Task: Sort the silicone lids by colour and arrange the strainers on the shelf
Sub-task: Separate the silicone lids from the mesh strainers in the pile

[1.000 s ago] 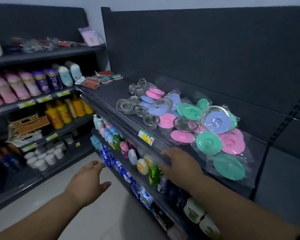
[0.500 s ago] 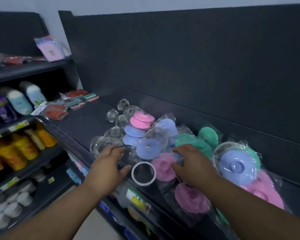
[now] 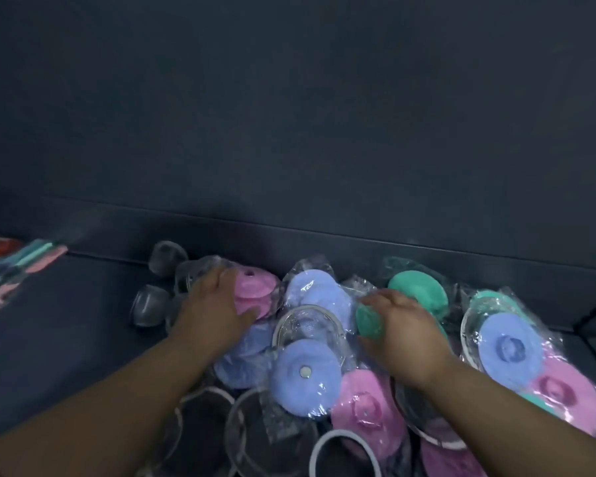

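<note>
Silicone lids in clear wrappers lie heaped on the dark shelf (image 3: 66, 339): blue lids (image 3: 305, 376), pink lids (image 3: 369, 411) and green lids (image 3: 420, 290), all mixed. Metal strainers (image 3: 307, 325) sit among them, with more at the left (image 3: 148, 304) and along the front (image 3: 272, 438). My left hand (image 3: 214, 311) rests with straight fingers on the left edge of a pink lid stack (image 3: 258, 290), thumb spread below it. My right hand (image 3: 403, 328) pinches a small green lid (image 3: 369, 320) between fingers and thumb.
A dark back panel (image 3: 289, 132) rises right behind the heap. Flat packets in teal and pink (image 3: 18, 266) lie at the far left of the shelf. A wrapped stack of blue, pink and green lids (image 3: 506, 349) fills the right end.
The view has moved in close over the shelf. Both hands went forward into the heap: the left onto the pink lid stack, the right onto a green lid.
</note>
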`<state>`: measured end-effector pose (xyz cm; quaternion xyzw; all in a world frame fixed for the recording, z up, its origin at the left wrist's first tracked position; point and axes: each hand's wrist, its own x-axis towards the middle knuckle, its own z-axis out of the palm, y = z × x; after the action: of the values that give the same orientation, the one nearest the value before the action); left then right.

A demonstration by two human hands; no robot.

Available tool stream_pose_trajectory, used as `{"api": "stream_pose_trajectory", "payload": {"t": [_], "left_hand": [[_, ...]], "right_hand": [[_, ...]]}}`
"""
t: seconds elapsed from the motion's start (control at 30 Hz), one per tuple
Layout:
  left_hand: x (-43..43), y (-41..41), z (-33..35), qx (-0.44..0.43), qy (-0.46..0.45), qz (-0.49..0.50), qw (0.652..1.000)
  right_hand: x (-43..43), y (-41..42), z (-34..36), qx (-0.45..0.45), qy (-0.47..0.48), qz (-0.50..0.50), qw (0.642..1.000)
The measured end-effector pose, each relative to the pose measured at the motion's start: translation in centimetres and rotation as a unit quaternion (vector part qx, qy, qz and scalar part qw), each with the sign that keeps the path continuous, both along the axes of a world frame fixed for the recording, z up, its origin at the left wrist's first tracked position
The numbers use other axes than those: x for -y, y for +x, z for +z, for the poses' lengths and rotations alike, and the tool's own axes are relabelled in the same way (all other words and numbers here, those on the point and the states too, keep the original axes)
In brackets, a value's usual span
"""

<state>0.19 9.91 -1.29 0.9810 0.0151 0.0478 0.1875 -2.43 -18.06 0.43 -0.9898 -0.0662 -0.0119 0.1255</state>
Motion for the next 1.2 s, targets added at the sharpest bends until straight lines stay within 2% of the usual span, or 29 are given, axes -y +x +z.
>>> {"api": "stream_pose_trajectory", "payload": {"t": [0.07,0.13,0.2,0.27,0.37,0.47,0.53,0.63,0.73,0.8,0.87,0.97,1.03,1.1,1.2], "left_hand": [[-0.1,1.8,-0.3,-0.03,0.047,-0.039,0.998],[0.1,2.7,-0.7,-0.091,0.09,-0.067,0.989],[0.5,3.0,-1.2,-0.132,0.076,-0.089,0.984],[0.8,2.9,-1.4,-0.109,0.045,-0.109,0.987],[0.7,2.9,-1.8,-0.04,0.01,-0.15,0.988],[1.0,2.9,-2.4,0.048,0.02,-0.208,0.977],[1.2,2.6,-1.8,0.065,0.002,-0.187,0.98],[1.1,2.1,-1.1,0.147,0.028,-0.191,0.97],[0.9,0.9,0.3,0.137,0.02,-0.19,0.972],[1.1,-0.5,1.1,0.153,0.017,-0.198,0.968],[1.1,-1.7,1.0,0.183,0.018,-0.239,0.953],[1.0,-3.9,0.2,0.12,-0.035,-0.258,0.958],[0.7,-4.8,-0.6,0.089,-0.026,-0.267,0.959],[0.3,-5.2,-1.2,0.103,-0.007,-0.276,0.956],[0.6,-5.2,0.5,0.095,-0.037,-0.263,0.959]], "right_hand": [[-0.1,0.1,-0.4,-0.043,-0.058,-0.043,0.996],[0.1,0.3,-1.0,-0.089,-0.07,-0.072,0.991],[0.3,0.5,-1.4,-0.128,-0.042,-0.083,0.987],[0.4,0.6,-1.5,-0.139,-0.029,-0.078,0.987],[0.3,0.2,-1.6,-0.088,-0.012,-0.071,0.993],[0.2,-0.7,-1.4,-0.023,-0.003,-0.068,0.997],[0.3,-1.1,-1.2,0.025,0.007,-0.07,0.997],[0.6,-1.7,-0.7,0.085,0.037,-0.06,0.994],[0.3,-2.4,0.0,0.134,0.078,-0.016,0.988],[-0.1,-3.1,0.4,0.141,0.103,0.047,0.984],[-0.6,-4.0,0.1,0.112,0.122,0.116,0.979],[-0.8,-5.3,-1.0,0.05,0.113,0.186,0.975],[-0.7,-5.7,-1.4,-0.012,0.097,0.202,0.974],[-0.8,-5.8,-1.3,-0.087,0.091,0.207,0.97],[-1.0,-5.4,-0.9,-0.107,0.159,0.173,0.966]]}}
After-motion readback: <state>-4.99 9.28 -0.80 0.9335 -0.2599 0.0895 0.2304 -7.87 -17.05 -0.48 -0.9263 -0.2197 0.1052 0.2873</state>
